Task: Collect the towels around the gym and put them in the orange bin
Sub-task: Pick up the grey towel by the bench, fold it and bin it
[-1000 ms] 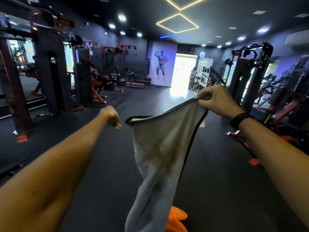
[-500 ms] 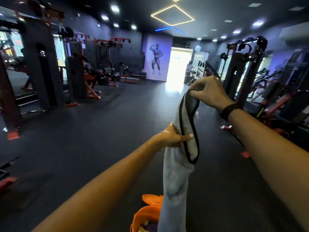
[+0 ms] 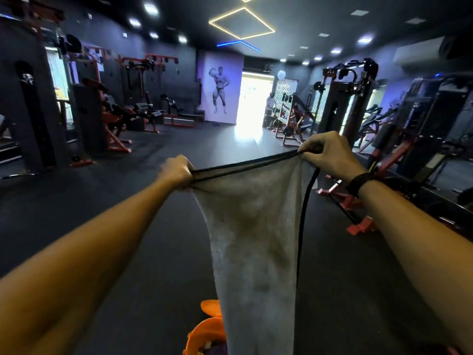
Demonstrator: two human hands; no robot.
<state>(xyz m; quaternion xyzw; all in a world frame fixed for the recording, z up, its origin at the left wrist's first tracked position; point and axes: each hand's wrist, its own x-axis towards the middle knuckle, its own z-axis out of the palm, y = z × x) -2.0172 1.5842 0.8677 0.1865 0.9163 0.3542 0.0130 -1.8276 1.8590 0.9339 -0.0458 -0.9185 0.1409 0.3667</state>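
Note:
A grey towel (image 3: 252,234) with a black hem hangs spread out in front of me. My left hand (image 3: 178,171) grips its top left corner and my right hand (image 3: 329,155) pinches its top right corner, with the hem stretched taut between them. The towel's lower part drapes down past the orange bin (image 3: 202,334) at the bottom edge, hiding much of it. Something purple shows inside the bin.
Dark rubber floor (image 3: 128,201) stretches ahead. Red-and-black weight machines (image 3: 112,119) line the left wall, and more machines (image 3: 399,139) with red feet stand close on my right. A person (image 3: 269,103) stands by the bright doorway at the far end.
My left hand moved up and left from the towel's middle to its top corner, pulling the bunched towel open into a wide spread between both hands.

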